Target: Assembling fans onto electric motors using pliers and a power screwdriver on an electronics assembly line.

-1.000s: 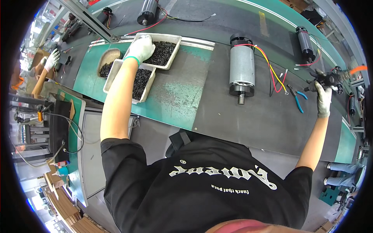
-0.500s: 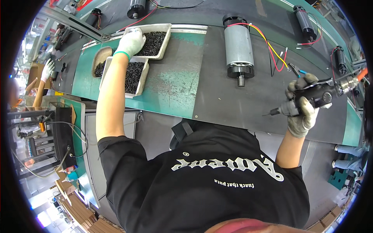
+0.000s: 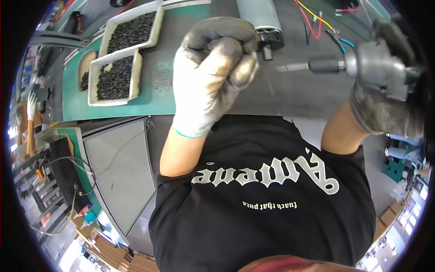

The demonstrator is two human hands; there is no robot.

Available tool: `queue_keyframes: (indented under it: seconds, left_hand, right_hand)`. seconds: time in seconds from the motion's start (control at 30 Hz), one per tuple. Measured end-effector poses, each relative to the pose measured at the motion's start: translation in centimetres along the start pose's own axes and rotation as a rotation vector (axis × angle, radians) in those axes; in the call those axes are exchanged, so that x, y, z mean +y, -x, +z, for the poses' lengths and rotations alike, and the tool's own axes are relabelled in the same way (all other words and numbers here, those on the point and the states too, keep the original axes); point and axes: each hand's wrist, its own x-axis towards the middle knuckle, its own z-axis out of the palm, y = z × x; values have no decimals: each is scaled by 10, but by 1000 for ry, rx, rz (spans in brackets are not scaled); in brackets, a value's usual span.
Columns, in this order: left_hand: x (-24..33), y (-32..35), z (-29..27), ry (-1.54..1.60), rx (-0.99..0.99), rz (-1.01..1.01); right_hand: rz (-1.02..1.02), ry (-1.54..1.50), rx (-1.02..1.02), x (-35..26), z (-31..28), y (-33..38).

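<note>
Gloved in white with dark, worn fingers, my left hand (image 3: 217, 72) is raised before my chest, its fingers curled closed. Whatever lies inside them is hidden. My right hand (image 3: 385, 104), in a stained grey glove, grips a dark power screwdriver (image 3: 378, 68) whose thin bit points left toward my left hand, a gap between them. Behind my left hand, a grey cylindrical motor (image 3: 260, 18) with a black end cap and threaded shaft lies on the bench, partly covered. Two white trays (image 3: 136, 84) of small black parts stand at the left.
A smaller tan bowl (image 3: 81, 63) with black parts sits beside the trays. Blue-handled pliers (image 3: 340, 43) and red and yellow wires lie right of the motor. A metal frame post (image 3: 59, 38) crosses the far left. A co-worker's gloved hand (image 3: 31, 104) shows at the left edge.
My left hand has left the far tray and come right and nearer, fingers closed. The screwdriver has risen closer to the camera. The view has shifted, so trays and motor appear higher and further left.
</note>
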Motion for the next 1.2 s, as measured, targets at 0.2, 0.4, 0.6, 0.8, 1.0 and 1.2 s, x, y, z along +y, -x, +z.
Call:
queue_keyframes:
  seconds: [0.2, 0.4, 0.6, 0.8, 1.0, 1.2]
  left_hand:
    - [-33, 8, 4, 480, 53, -201]
    - [-43, 11, 7, 362, 74, -250]
    - [-52, 12, 11, 171, 194, -265]
    - [-63, 30, 6, 49, 437, -576]
    - [-95, 40, -17, -321, 375, -592]
    - [-93, 29, -23, 441, 221, -818]
  right_hand:
    - [-27, -6, 28, 49, 60, -1]
    - [-58, -67, 39, 53, 37, -6]
    - [-64, -139, 51, 62, 23, -6]
    - [-57, -201, 87, 68, 16, 4]
    - [-57, -258, 138, 74, -6, 4]
    - [60, -512, 122, 71, -11, 1]
